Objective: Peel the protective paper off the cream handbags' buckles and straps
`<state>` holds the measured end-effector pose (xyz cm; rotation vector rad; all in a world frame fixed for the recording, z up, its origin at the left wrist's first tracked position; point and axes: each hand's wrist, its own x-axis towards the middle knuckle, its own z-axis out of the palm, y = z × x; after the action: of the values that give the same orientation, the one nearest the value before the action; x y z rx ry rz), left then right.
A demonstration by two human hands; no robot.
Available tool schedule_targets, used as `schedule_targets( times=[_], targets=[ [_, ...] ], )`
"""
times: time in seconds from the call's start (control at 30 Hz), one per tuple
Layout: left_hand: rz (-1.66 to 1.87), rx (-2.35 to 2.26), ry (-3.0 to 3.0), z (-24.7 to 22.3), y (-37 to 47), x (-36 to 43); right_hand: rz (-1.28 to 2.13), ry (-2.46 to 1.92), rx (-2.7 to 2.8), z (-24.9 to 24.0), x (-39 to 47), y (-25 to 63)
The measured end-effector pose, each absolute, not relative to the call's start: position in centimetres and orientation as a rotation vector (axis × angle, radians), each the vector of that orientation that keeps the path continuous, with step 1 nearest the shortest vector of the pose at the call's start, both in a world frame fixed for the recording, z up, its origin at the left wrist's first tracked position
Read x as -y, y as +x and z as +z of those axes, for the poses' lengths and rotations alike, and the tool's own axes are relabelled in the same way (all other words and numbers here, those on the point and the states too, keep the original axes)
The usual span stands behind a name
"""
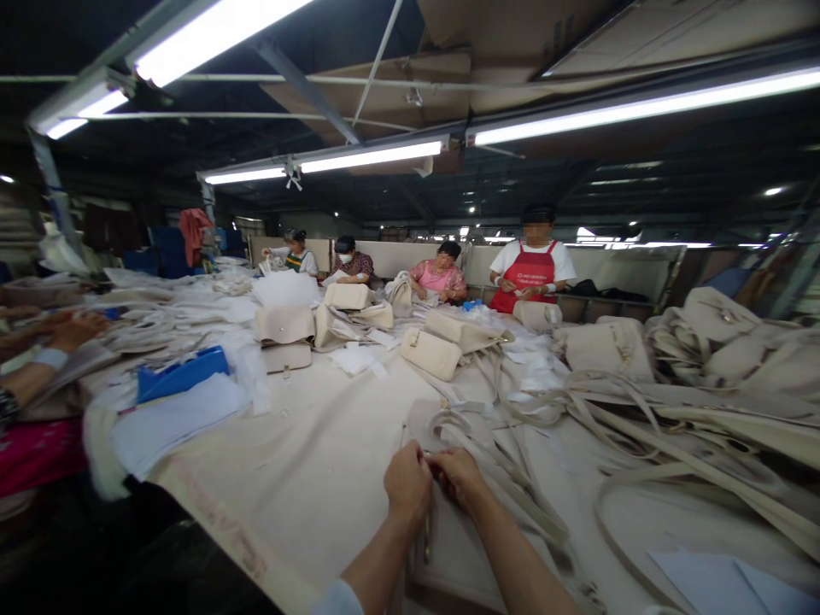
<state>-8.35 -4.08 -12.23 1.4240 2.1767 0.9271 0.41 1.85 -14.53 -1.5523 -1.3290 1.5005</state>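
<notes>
My left hand point(408, 485) and my right hand point(459, 478) are close together near the table's front, fingers pinched at nearly the same spot. Whatever lies between the fingertips is too small and blurred to make out. Beneath my wrists is a cream handbag point(452, 559) with a gold-coloured metal strip or zip point(427, 542) on it. Loops of cream strap point(493, 453) trail from just beyond my hands down along the right side of the bag.
Cream handbags point(430, 354) stand farther back on the covered table point(301, 478). More bags and straps point(621, 350) are heaped at right. A blue tray-like object point(183, 374) and white sheets point(179, 423) lie left, beside another person's hand point(77, 331). Several people work across the table.
</notes>
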Motion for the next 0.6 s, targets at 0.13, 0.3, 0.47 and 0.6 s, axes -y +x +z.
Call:
schedule_targets(
  times=[0.13,0.3,0.47,0.6],
  targets=[
    [0.859,-2.162,1.675,-12.7,-8.4,5.0,1.496,-1.575,1.271,-13.4,-1.0,0.2],
    [0.783,-2.101,1.832,-13.4,-8.9,5.4,1.478,-1.627,1.231,-13.1,-0.8,0.0],
    [0.825,-2.025,1.85,-13.7,-8.7,5.7,1.431,-1.652,1.245,-13.7,-1.3,-0.4],
    [1.007,-1.863,1.581,-13.5,-9.0,5.7,1.428,-1.57,1.221,-14.1,-1.4,-0.4]
  ],
)
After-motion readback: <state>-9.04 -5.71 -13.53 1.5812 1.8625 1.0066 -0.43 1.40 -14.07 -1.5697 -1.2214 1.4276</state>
